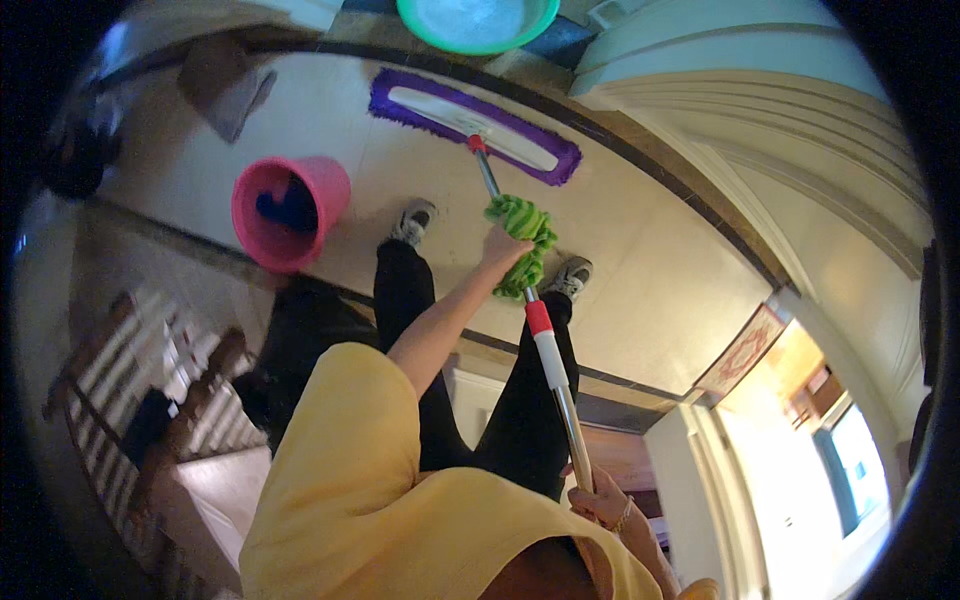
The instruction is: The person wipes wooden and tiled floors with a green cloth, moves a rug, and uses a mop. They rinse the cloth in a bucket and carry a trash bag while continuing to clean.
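Note:
My left hand is closed around a bunched green striped cloth, which wraps the metal pole of a flat mop. Lower on the same pole, my right hand grips it close to my body, with a bracelet on the wrist. Red and white sleeves show on the pole between the two hands. At the pole's far end, the mop head, a white plate with a purple fringed pad, lies flat on the pale floor beyond my feet.
A pink bucket with dark blue cloth inside stands left of my feet. A green-rimmed basin holds whitish, foamy-looking contents beyond the mop head. White panelling runs along the right. A patterned rug lies by the bright doorway. Stair railings are at lower left.

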The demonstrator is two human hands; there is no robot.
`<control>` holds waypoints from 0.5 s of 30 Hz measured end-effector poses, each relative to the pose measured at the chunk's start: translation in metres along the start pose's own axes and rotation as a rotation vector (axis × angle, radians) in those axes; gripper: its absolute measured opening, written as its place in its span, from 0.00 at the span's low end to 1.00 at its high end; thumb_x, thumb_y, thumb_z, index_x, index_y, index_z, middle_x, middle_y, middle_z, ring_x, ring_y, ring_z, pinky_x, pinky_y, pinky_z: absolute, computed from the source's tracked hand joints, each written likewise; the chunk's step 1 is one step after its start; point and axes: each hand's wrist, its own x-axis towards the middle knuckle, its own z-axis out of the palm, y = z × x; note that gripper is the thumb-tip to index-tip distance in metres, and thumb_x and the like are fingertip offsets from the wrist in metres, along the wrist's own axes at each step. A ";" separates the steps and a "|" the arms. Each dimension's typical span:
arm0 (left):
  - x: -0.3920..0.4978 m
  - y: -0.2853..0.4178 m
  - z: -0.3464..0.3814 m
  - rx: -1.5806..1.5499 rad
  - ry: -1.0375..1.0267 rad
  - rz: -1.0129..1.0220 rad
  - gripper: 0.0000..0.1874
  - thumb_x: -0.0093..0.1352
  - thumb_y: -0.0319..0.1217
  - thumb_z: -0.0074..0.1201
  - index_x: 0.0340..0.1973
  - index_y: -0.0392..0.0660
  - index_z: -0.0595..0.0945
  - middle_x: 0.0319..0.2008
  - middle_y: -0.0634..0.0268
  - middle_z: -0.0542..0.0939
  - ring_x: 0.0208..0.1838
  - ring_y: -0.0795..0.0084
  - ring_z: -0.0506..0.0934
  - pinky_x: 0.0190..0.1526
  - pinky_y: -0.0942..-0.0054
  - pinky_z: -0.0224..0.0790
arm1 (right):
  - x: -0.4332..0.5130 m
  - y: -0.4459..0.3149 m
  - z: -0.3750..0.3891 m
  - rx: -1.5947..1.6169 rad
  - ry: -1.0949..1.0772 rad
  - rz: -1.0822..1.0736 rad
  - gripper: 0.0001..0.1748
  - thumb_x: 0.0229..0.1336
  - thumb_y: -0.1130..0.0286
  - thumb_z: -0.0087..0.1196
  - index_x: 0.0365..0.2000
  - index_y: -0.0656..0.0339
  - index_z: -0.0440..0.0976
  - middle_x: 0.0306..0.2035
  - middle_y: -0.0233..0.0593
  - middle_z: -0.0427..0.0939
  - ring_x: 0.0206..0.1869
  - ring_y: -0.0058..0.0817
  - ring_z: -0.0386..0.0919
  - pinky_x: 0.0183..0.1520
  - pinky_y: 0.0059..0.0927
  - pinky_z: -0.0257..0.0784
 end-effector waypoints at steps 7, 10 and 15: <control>-0.061 -0.079 0.092 -0.543 0.215 -0.226 0.27 0.48 0.27 0.61 0.45 0.41 0.74 0.38 0.57 0.79 0.41 0.60 0.78 0.45 0.64 0.70 | -0.054 0.002 -0.138 -0.322 -0.019 0.041 0.18 0.49 0.77 0.52 0.43 0.59 0.64 0.16 0.28 0.65 0.16 0.16 0.64 0.19 0.20 0.59; -0.087 -0.130 0.155 -0.366 0.260 -0.296 0.33 0.47 0.29 0.63 0.50 0.41 0.72 0.43 0.55 0.77 0.46 0.58 0.76 0.47 0.63 0.70 | -0.069 0.020 -0.190 -0.830 0.062 0.052 0.23 0.49 0.74 0.55 0.48 0.58 0.63 0.23 0.31 0.69 0.23 0.19 0.69 0.25 0.23 0.66; -0.124 -0.151 0.206 -0.603 0.160 -0.382 0.39 0.46 0.30 0.64 0.56 0.45 0.69 0.46 0.54 0.76 0.51 0.56 0.74 0.51 0.61 0.68 | -0.104 0.039 -0.234 -0.976 -0.020 -0.168 0.29 0.49 0.70 0.59 0.52 0.57 0.63 0.27 0.31 0.70 0.27 0.18 0.71 0.29 0.24 0.69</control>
